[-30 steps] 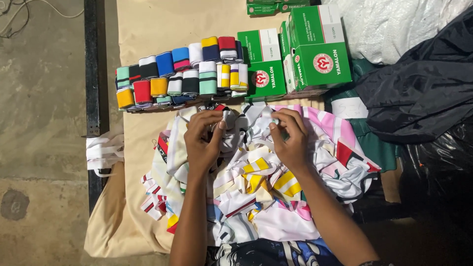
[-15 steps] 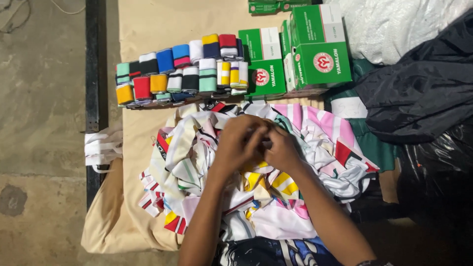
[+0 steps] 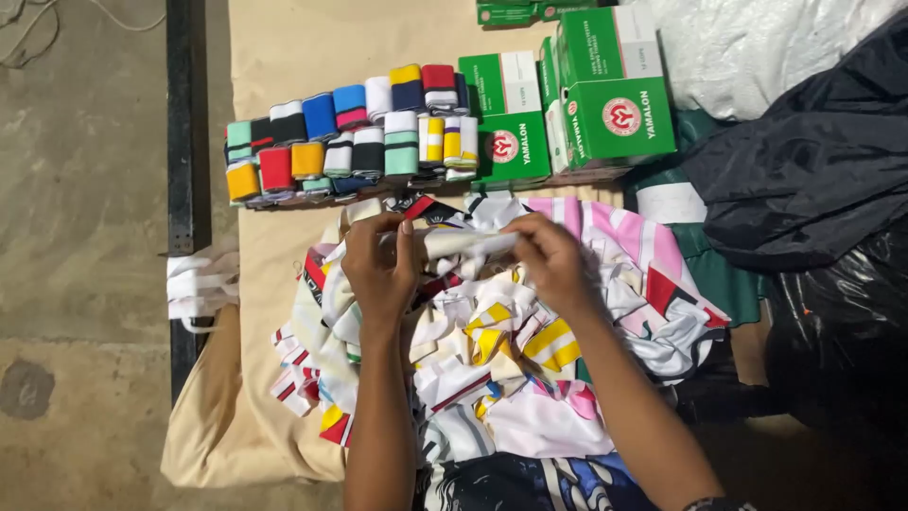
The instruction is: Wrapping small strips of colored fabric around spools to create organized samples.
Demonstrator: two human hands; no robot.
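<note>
My left hand (image 3: 380,261) and my right hand (image 3: 549,257) hold the two ends of a pale folded fabric strip (image 3: 465,244), stretched flat between them. They hover over a loose heap of coloured fabric pieces (image 3: 492,350) with pink, yellow, red and white stripes. Beyond the heap lie two rows of rolled fabric bands (image 3: 350,132) in yellow, red, blue, green, black and white.
Green and white cardboard boxes (image 3: 567,114) stand to the right of the rolls. Everything lies on a tan cloth (image 3: 284,57) over a concrete floor (image 3: 76,284). Black plastic bags (image 3: 813,189) and a white sack (image 3: 757,47) fill the right side. White strips (image 3: 194,284) lie at the cloth's left edge.
My hands were apart in the heap, then pressed together at its middle. Now they have drawn apart again, pulling the pale strip out straight between them.
</note>
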